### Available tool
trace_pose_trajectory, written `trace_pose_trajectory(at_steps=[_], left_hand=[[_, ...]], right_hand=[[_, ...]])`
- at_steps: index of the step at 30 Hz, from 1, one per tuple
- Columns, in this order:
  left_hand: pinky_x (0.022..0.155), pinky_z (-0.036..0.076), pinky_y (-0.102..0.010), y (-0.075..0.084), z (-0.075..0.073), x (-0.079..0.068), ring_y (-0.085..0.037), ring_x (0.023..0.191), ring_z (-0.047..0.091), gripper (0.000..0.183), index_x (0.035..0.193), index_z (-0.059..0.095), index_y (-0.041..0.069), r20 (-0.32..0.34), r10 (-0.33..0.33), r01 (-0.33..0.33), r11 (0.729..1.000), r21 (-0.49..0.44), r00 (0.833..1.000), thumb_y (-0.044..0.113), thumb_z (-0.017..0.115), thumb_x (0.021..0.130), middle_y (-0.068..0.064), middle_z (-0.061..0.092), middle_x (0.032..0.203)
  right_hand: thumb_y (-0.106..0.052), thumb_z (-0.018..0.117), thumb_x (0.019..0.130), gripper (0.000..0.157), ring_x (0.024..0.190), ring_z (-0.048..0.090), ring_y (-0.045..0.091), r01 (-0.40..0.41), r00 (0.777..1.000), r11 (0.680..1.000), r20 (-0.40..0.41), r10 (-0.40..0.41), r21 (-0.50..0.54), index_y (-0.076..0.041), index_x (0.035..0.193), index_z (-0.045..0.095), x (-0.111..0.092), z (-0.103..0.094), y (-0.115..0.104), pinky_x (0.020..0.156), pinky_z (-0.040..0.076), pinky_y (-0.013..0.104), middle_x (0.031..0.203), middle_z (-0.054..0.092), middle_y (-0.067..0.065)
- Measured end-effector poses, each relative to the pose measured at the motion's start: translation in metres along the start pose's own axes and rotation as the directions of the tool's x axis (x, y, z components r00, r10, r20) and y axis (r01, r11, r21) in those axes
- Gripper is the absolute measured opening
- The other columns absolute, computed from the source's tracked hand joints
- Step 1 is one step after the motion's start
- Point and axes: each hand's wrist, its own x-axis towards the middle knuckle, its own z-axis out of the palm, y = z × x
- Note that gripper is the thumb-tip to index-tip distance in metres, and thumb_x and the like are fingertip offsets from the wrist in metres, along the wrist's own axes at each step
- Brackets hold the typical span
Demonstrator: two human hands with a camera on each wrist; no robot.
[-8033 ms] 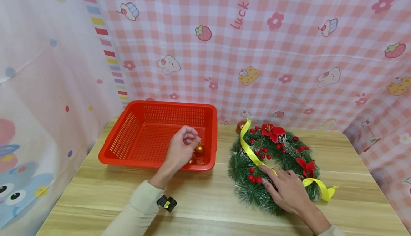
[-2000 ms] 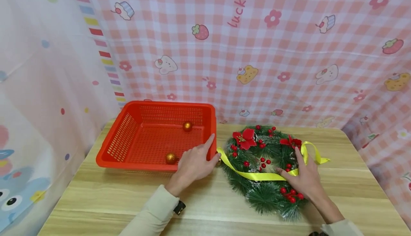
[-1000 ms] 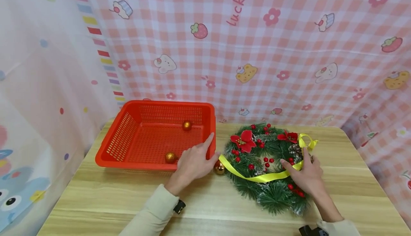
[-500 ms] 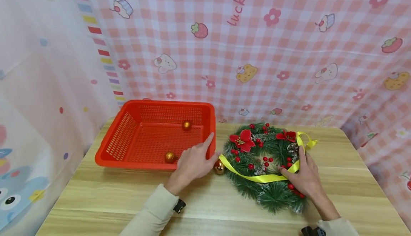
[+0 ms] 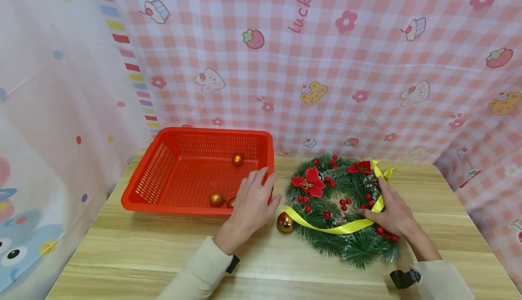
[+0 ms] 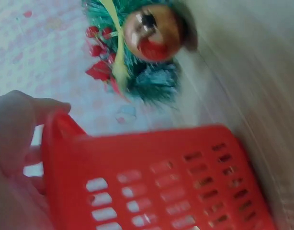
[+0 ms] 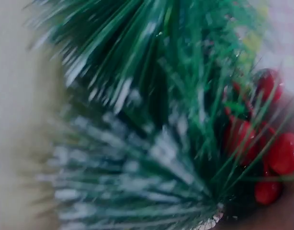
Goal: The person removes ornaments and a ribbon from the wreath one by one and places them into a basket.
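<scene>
A green wreath [image 5: 359, 248] with red flowers, berries and pine cones lies at the right of the table. A yellow ribbon [image 5: 346, 226] runs across its front. My right hand [image 5: 393, 214] grips the wreath's right side, thumb toward the centre hole and fingers along the outer part; the fingers' undersides are hidden. My left hand [image 5: 253, 200] rests over the right rim of a red basket [image 5: 267, 142], fingers loosely bent on the inner side, thumb outside. A shiny gold ball [image 5: 285, 223] sits against the wreath's left edge, beside the ribbon's end.
Inside the basket lie a gold ball [image 5: 237, 159] at the back, a glittery gold ball [image 5: 216, 200] at the front, and another ball [image 5: 231, 203] partly under my left hand. A checked curtain [image 5: 326, 64] hangs behind the wooden table [image 5: 265, 273].
Since half a second ago, the wreath has turned and shifted slightly toward the front right with my right hand. My left fingers have lifted and bent, and the shiny ball has come clear of the left thumb.
</scene>
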Motion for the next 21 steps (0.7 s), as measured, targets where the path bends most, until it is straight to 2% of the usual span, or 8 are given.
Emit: trace_pose_trajectory(at_steps=[2, 4, 5, 7, 9, 12, 16, 21], left_hand=[[0.091, 0.051, -0.044, 0.007, 0.001, 0.000, -0.031, 0.113, 0.058, 0.044, 0.123, 0.064, 0.002, -0.085, 0.100, -0.104, 0.994, -0.039, 0.991, 0.019, 0.078, 0.085, -0.017, 0.061, 0.127], [0.092, 0.052, -0.040, 0.016, 0.002, 0.000, -0.029, 0.112, 0.060, 0.041, 0.121, 0.064, 0.001, -0.125, 0.166, -0.179, 0.979, -0.096, 0.978, 0.014, 0.078, 0.084, -0.015, 0.063, 0.124], [0.093, 0.052, -0.038, 0.021, 0.003, -0.001, -0.028, 0.112, 0.060, 0.041, 0.121, 0.064, 0.001, -0.130, 0.187, -0.204, 0.970, -0.131, 0.974, 0.012, 0.077, 0.085, -0.014, 0.064, 0.123], [0.095, 0.052, -0.033, 0.031, 0.005, -0.003, -0.024, 0.113, 0.060, 0.041, 0.125, 0.062, 0.003, -0.103, 0.193, -0.210, 0.958, -0.194, 0.976, 0.012, 0.074, 0.087, -0.011, 0.063, 0.123], [0.095, 0.052, -0.031, 0.040, 0.009, -0.005, -0.022, 0.115, 0.060, 0.042, 0.129, 0.059, 0.004, -0.050, 0.162, -0.169, 0.951, -0.259, 0.986, 0.013, 0.072, 0.090, -0.010, 0.063, 0.125], [0.097, 0.051, -0.032, 0.050, 0.017, -0.010, -0.021, 0.118, 0.058, 0.046, 0.136, 0.053, 0.007, 0.062, 0.068, -0.042, 0.934, -0.355, 0.996, 0.016, 0.068, 0.094, -0.008, 0.060, 0.130], [0.102, 0.048, -0.037, 0.056, 0.029, -0.012, -0.022, 0.126, 0.054, 0.051, 0.144, 0.045, 0.008, 0.176, -0.050, 0.122, 0.895, -0.428, 0.983, 0.016, 0.063, 0.097, -0.009, 0.056, 0.138], [0.105, 0.045, -0.043, 0.055, 0.043, -0.012, -0.026, 0.130, 0.050, 0.050, 0.145, 0.042, 0.009, 0.214, -0.147, 0.232, 0.859, -0.456, 0.966, 0.013, 0.059, 0.098, -0.012, 0.054, 0.140]], right_hand=[[-0.053, 0.068, 0.089, 0.114, 0.137, 0.012, 0.064, -0.024, 1.000, 1.000, 0.001, 0.024, 0.004, -0.004, 0.157, -0.010, 0.000, 0.000, -0.004, 0.100, 0.022, 0.077, 0.156, 0.004, 0.040], [-0.055, 0.066, 0.089, 0.114, 0.136, 0.013, 0.065, -0.040, 0.999, 0.999, -0.015, 0.040, 0.012, -0.004, 0.157, -0.010, 0.000, 0.001, -0.005, 0.101, 0.021, 0.077, 0.155, 0.005, 0.041], [-0.057, 0.065, 0.089, 0.113, 0.136, 0.013, 0.065, -0.045, 0.999, 0.999, -0.028, 0.046, 0.017, -0.005, 0.157, -0.010, 0.000, 0.003, -0.006, 0.101, 0.021, 0.077, 0.155, 0.005, 0.041], [-0.059, 0.062, 0.090, 0.111, 0.136, 0.013, 0.065, -0.061, 0.997, 0.998, -0.051, 0.062, 0.016, -0.008, 0.157, -0.011, 0.000, 0.006, -0.006, 0.100, 0.018, 0.079, 0.156, 0.005, 0.040], [-0.061, 0.059, 0.091, 0.109, 0.136, 0.012, 0.065, -0.078, 0.995, 0.997, -0.069, 0.078, 0.006, -0.012, 0.158, -0.012, 0.000, 0.008, -0.006, 0.099, 0.015, 0.081, 0.156, 0.005, 0.040], [-0.063, 0.054, 0.092, 0.103, 0.137, 0.010, 0.065, -0.095, 0.992, 0.995, -0.080, 0.094, -0.011, -0.015, 0.158, -0.010, 0.000, 0.010, -0.005, 0.095, 0.011, 0.084, 0.157, 0.003, 0.039], [-0.063, 0.046, 0.096, 0.095, 0.137, 0.009, 0.064, -0.107, 0.991, 0.994, -0.079, 0.105, -0.017, -0.015, 0.159, -0.006, 0.001, 0.010, -0.005, 0.096, 0.011, 0.083, 0.157, 0.003, 0.037], [-0.063, 0.037, 0.099, 0.089, 0.137, 0.007, 0.065, -0.135, 0.989, 0.991, -0.063, 0.136, 0.014, -0.016, 0.159, -0.008, 0.002, 0.010, -0.006, 0.096, 0.009, 0.082, 0.157, 0.001, 0.038]])
